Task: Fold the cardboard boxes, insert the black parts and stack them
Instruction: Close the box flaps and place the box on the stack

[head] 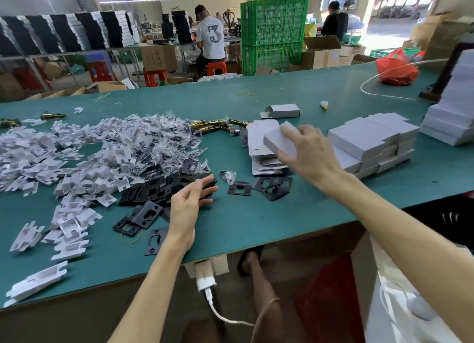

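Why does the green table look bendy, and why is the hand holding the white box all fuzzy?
In the head view, the wide-angle lens bows the long green-topped table. The right hand and the small white cardboard box it grips look smeared, probably motion blur. The open doorway at top right is washed out by daylight.

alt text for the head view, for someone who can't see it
The right hand holds a folded white box over a stack of flat blanks on a green table; the left hand reaches toward a pile of black plates. Closed boxes are stacked at right.
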Available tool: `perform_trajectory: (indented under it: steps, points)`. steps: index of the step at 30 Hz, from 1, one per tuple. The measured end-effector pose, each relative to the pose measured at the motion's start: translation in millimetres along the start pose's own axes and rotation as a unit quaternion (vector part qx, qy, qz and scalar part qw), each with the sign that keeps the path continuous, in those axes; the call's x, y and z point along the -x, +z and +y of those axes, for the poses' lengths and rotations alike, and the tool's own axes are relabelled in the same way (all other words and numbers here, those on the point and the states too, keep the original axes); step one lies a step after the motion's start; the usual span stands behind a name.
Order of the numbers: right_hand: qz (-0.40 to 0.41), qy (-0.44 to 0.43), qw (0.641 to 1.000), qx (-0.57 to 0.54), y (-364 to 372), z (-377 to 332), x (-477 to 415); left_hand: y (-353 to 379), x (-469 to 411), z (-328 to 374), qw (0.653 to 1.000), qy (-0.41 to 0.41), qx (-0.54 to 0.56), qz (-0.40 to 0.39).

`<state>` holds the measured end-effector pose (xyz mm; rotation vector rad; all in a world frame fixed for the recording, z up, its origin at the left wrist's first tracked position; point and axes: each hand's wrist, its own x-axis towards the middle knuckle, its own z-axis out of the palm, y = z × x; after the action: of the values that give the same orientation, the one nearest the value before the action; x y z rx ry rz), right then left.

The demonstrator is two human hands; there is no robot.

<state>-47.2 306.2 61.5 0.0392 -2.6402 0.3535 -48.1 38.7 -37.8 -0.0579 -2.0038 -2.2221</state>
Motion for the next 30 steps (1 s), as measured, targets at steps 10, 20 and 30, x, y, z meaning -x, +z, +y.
perform_trajectory:
  steps: [10, 20, 30]
  points:
    - [-0.112, 0.117, 0.970, 0.180, 20.4, 89.5, -7.1, -2.8, -1.4, -6.2, 1.000, 0.012, -0.023, -0.014]
    - [-0.097, 0.141, 0.972, 0.160, 20.8, 86.6, -7.0, -2.4, 1.9, -3.1, 0.999, 0.017, -0.043, -0.015]
    - [-0.132, 0.163, 0.959, 0.189, 17.8, 77.5, -14.4, -0.5, 4.9, 1.6, 0.999, 0.011, -0.047, -0.010]
